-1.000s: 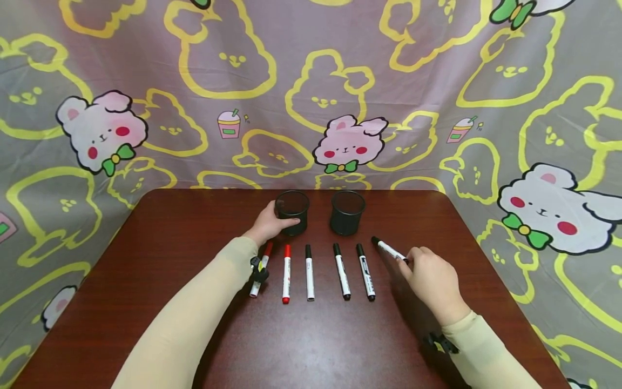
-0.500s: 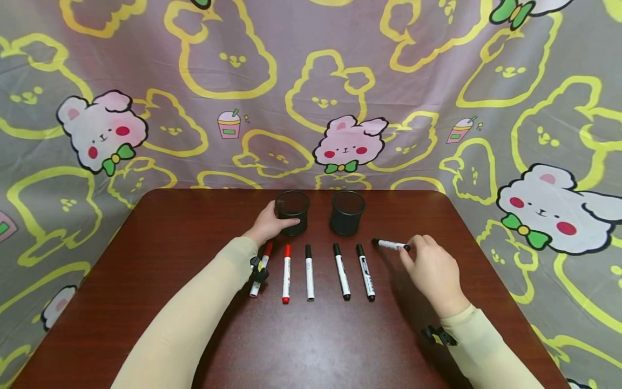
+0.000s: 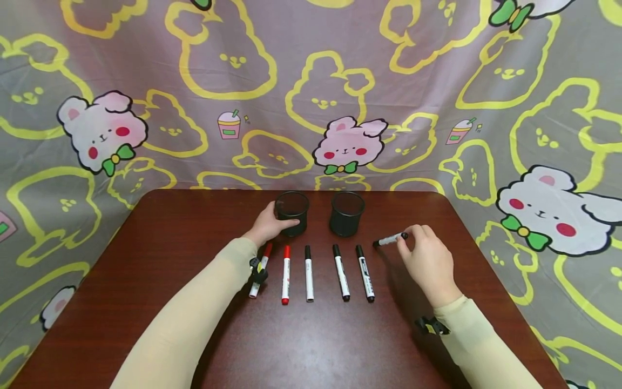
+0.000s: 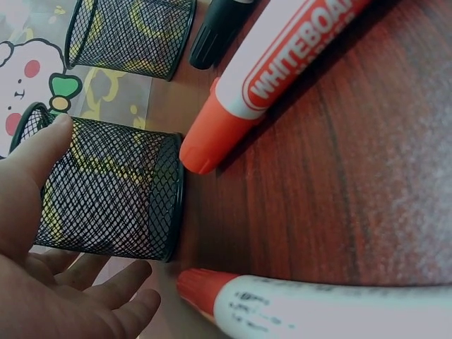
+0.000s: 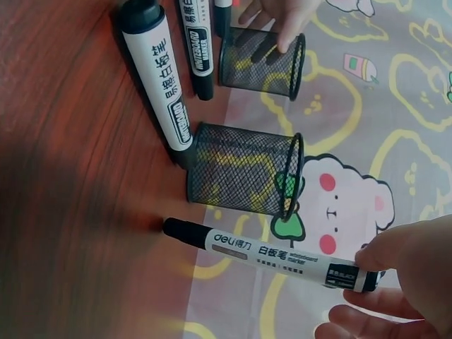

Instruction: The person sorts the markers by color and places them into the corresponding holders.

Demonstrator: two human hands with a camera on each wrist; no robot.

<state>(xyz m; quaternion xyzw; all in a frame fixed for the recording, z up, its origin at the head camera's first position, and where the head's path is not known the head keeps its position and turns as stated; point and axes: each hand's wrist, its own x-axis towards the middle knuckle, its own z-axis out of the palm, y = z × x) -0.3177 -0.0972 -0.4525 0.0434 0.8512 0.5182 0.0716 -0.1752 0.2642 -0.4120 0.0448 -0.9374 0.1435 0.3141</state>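
Note:
My left hand [image 3: 266,224] holds the left black mesh pen holder [image 3: 298,212], its thumb lying across the front wall. In the left wrist view the fingers reach around the far side of that pen holder [image 4: 116,187]. My right hand [image 3: 428,262] pinches a black-capped whiteboard marker [image 3: 390,239] by its tail end, between thumb and fingers. The marker [image 5: 282,258] slants with its cap end low, toward the table, and its tail raised. To the left of it stands a second mesh pen holder [image 3: 346,219], upright.
Between the arms lie two red markers [image 3: 285,278] [image 4: 282,70], one partly under the left wrist, and several black-capped markers [image 3: 342,275] in a row on the brown table [image 3: 291,346]. A patterned cloth [image 3: 272,119] hangs behind the table's far edge.
My right hand has moved slightly away from me and raised the marker's tail end, swinging it so the cap end now points lower. The left hand stays on its pen holder.

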